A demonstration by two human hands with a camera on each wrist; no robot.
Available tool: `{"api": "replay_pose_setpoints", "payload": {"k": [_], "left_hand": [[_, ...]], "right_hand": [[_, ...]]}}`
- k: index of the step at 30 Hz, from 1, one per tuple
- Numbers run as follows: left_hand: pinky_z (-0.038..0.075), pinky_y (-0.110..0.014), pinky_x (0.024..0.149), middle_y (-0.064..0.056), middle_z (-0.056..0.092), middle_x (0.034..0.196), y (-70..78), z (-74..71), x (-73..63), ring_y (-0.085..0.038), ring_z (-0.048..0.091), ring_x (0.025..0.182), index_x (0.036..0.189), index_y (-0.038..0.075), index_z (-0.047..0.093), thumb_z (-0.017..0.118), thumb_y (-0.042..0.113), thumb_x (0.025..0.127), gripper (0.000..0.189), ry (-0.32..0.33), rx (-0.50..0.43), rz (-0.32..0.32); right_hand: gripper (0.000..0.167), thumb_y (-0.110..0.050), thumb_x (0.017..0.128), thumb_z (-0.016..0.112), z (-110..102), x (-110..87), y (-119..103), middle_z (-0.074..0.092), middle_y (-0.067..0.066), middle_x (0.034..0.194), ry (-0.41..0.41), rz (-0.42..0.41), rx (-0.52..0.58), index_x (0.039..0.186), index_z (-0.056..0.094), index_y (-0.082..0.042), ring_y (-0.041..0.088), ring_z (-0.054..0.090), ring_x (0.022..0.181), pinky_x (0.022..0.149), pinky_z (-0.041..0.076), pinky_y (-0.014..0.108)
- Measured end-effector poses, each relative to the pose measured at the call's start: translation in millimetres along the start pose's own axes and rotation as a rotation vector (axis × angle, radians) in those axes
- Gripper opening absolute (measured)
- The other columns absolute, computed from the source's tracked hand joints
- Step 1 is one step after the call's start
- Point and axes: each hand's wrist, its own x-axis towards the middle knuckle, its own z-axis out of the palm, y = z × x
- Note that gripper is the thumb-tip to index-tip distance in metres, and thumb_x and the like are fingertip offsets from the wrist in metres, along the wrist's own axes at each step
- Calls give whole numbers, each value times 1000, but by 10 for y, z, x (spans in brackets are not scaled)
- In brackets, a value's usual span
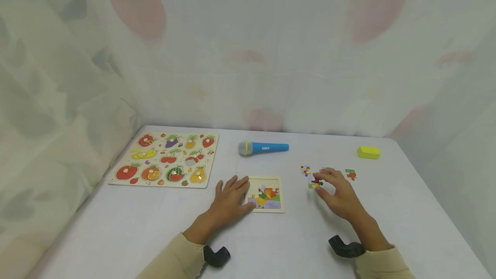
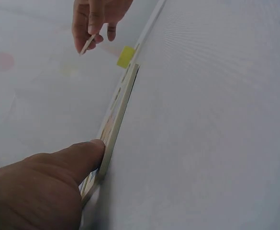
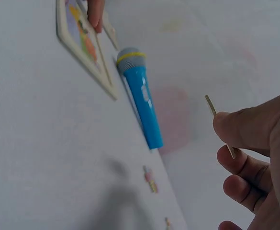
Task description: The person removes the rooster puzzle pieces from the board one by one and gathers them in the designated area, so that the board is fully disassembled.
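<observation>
- Probably light and stiff, the thin puzzle piece (image 1: 314,181) wants holding by its edges
- Right grip (image 1: 341,195) pinches it
- Left grip (image 1: 227,203) rests unclenched on the frame (image 1: 282,193)

This is a cloth-screened booth, with printed drapes (image 1: 217,63) round a white table (image 1: 128,231).

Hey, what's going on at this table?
Someone is working on a small picture puzzle. Their left hand rests on the left side of the wooden tray, which is only partly filled, with bare space along its top. Their right hand pinches a puzzle piece above the table, off to the tray's right, and more loose pieces lie near that hand. A toy microphone, a fruit board and a yellow block lie farther back, untouched.
</observation>
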Motion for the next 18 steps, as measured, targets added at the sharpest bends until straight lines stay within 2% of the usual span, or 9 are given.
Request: {"api": "replay_pose_setpoints", "payload": {"k": [4,11,18], "left_hand": [[8,-66,105,-4,40,149,7,-12,-3,-33,26,139,142,8,50,67,46,87,69,3,-5,6],[8,-66,105,-4,40,150,27,-36,-8,-34,26,139,141,7,50,66,47,88,69,-3,-19,11],[8,-66,105,-3,39,150,17,-52,-16,-33,26,139,142,8,49,66,47,88,69,-6,-16,6]], "right_hand": [[37,5,79,74,61,-30,103,61,2,106,-8,4,12,115,67,-2,21,51,104,85,41,27],[35,6,77,74,163,-71,217,61,0,104,-38,28,0,111,68,-2,22,52,103,84,42,40],[33,5,77,73,251,-92,262,62,-1,101,-49,25,8,109,69,-4,23,54,101,82,42,44]]}}
